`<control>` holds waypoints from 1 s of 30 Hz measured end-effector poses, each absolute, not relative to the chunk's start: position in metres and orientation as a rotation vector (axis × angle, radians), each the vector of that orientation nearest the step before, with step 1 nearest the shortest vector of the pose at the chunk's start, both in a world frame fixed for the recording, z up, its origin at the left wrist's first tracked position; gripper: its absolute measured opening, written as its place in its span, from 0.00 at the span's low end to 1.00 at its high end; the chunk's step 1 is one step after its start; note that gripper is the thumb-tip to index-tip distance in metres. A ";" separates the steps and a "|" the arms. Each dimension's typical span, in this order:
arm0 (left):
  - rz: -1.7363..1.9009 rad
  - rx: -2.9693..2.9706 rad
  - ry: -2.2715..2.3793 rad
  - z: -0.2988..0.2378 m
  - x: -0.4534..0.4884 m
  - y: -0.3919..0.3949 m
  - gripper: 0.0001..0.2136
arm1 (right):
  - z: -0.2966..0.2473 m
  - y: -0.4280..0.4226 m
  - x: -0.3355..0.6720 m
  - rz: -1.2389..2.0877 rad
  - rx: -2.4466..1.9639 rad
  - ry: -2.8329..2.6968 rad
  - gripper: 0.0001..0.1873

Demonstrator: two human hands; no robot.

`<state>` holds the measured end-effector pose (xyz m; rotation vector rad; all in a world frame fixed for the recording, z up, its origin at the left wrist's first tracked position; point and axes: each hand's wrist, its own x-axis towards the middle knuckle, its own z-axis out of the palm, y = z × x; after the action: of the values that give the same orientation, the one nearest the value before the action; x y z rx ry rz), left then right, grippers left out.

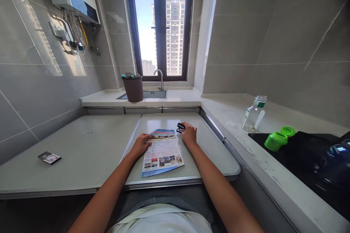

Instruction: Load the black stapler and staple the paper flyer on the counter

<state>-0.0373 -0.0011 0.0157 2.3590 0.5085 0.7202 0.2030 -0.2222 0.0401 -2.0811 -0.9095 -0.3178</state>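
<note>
Grasping a stapler (180, 126) in the right hand (189, 133), just beside the top right corner of printed papers (162, 150) on the bench (82, 142). Touching their left edge with the left hand (141, 144); pinching or not, cannot tell. Seemingly aligning for stapling, next needing even edges.

Pale tbl. (90, 153) carries flyer (162, 151), w/ sm. box (50, 158) at L.

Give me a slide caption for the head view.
Left hand on a printed leaflet, right hand holding a black stapler.
</note>
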 end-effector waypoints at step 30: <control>0.813 1.680 0.612 0.028 -0.040 -0.008 0.20 | 0.031 -0.216 0.208 -0.218 -2.159 -1.068 0.25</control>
<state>-0.0400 -0.0085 0.0278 1.6800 0.6117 0.8131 0.2077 -0.2157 0.0307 -2.1590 -1.0685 -0.2184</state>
